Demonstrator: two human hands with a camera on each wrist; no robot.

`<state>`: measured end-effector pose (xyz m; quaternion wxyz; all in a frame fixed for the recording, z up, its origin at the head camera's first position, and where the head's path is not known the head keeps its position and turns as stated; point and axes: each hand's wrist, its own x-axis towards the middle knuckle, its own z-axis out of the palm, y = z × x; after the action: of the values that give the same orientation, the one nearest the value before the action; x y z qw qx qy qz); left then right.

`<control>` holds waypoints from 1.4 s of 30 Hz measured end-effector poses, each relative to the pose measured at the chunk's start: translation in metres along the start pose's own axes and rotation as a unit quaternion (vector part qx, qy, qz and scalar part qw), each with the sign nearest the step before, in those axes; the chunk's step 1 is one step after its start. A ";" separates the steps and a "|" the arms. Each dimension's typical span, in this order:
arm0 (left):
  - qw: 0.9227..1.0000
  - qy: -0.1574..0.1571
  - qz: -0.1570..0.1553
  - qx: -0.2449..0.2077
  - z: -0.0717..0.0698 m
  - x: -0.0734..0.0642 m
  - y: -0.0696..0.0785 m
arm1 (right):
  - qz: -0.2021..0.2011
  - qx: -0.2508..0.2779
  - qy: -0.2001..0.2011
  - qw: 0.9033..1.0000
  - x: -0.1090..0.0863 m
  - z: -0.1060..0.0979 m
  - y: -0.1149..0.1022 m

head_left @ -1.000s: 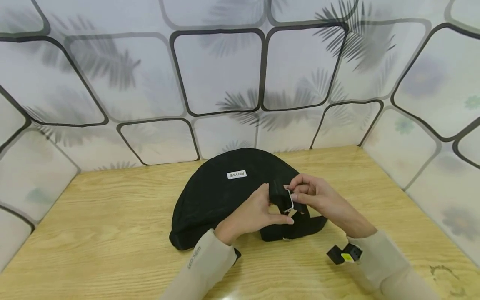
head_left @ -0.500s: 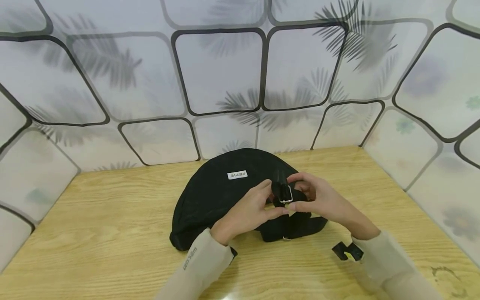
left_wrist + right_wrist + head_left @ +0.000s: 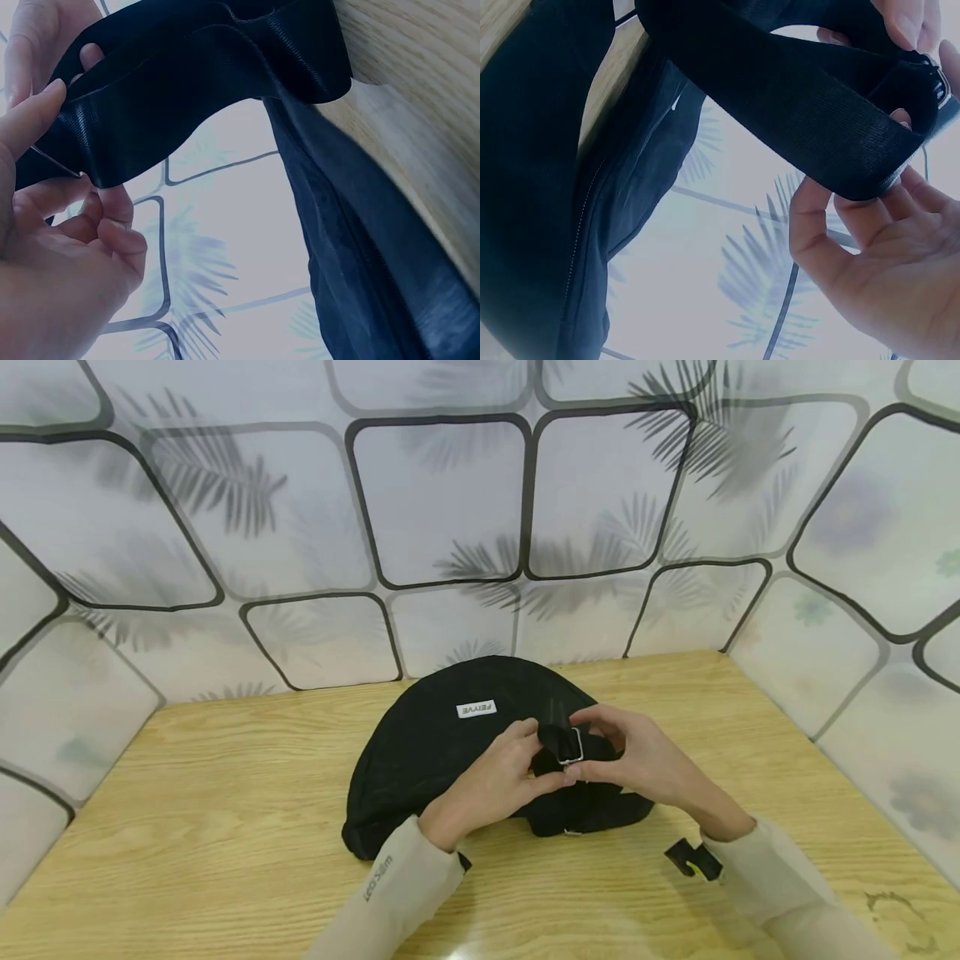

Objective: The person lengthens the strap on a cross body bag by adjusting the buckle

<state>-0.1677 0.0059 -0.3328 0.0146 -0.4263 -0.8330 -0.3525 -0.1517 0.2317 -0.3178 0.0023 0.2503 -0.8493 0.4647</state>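
Observation:
A black half-moon bag [image 3: 442,752] with a small white label lies on the table. Its wide black webbing strap [image 3: 142,112] is raised in a loop in front of it, threaded through a silver metal buckle [image 3: 581,747]. My left hand [image 3: 495,781] grips the strap from the left, thumb close under the buckle. From the right, my right hand [image 3: 648,756] pinches the strap at the buckle, forefinger above and thumb below. In the right wrist view, the right hand's fingers [image 3: 810,217] curl up behind a fold of the strap. The buckle [image 3: 939,81] sits between both hands there.
The wooden table [image 3: 225,827] runs back to a patterned fabric wall [image 3: 442,510], which also closes in the sides. More strap with a second metal fitting [image 3: 573,833] lies below the hands. The bag's zipper seam [image 3: 577,232] shows in the right wrist view.
The buckle has turned more upright and shifted slightly left. My right thumb has moved down to its lower edge, and the right hand has come closer to the left.

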 end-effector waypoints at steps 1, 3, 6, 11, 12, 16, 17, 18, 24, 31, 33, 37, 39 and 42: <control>1.000 -0.001 0.001 0.006 -0.001 0.000 0.000 | -0.003 -0.005 0.001 1.000 0.000 0.001 0.000; 1.000 -0.004 0.000 0.012 -0.002 0.000 0.001 | -0.012 -0.012 0.003 1.000 0.000 0.001 -0.001; 1.000 -0.006 -0.003 0.016 -0.003 -0.001 0.002 | -0.024 -0.020 0.002 1.000 0.000 0.001 -0.003; 1.000 -0.010 -0.010 0.018 -0.006 -0.003 0.001 | -0.030 -0.018 -0.010 0.999 0.003 0.001 -0.006; 1.000 -0.010 -0.009 0.020 -0.006 -0.003 0.001 | -0.028 -0.015 -0.012 0.999 0.003 0.001 -0.006; 1.000 -0.009 -0.012 0.022 -0.007 -0.003 0.002 | -0.028 -0.013 -0.019 0.999 0.004 0.001 -0.007; 1.000 -0.008 -0.014 0.019 -0.008 -0.003 0.002 | -0.028 -0.014 -0.020 0.999 0.004 0.001 -0.007; 1.000 -0.006 -0.016 0.017 -0.008 -0.003 0.003 | -0.027 -0.016 -0.021 0.999 0.004 0.000 -0.007; 0.999 -0.006 -0.024 0.022 -0.010 -0.004 0.002 | -0.035 -0.036 -0.025 0.998 0.005 -0.002 -0.005; 0.998 -0.020 -0.030 0.047 -0.014 -0.007 0.000 | -0.059 -0.066 -0.024 0.996 0.003 -0.007 0.003; 0.998 -0.024 -0.033 0.043 -0.015 -0.008 -0.001 | -0.065 -0.070 -0.024 0.995 0.002 -0.008 0.005; 0.998 -0.026 -0.032 0.043 -0.018 -0.012 -0.002 | -0.075 -0.067 -0.026 0.995 0.000 -0.011 0.008; 0.998 -0.027 -0.030 0.042 -0.020 -0.014 -0.003 | -0.077 -0.063 -0.027 0.995 -0.002 -0.013 0.009; 0.998 -0.030 -0.029 0.043 -0.023 -0.017 -0.004 | -0.079 -0.060 -0.027 0.995 -0.003 -0.015 0.012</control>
<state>-0.1665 -0.0211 -0.3234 -0.0022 -0.4110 -0.8593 -0.3043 -0.1574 0.2502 -0.3199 0.0312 0.3287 -0.8530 0.4042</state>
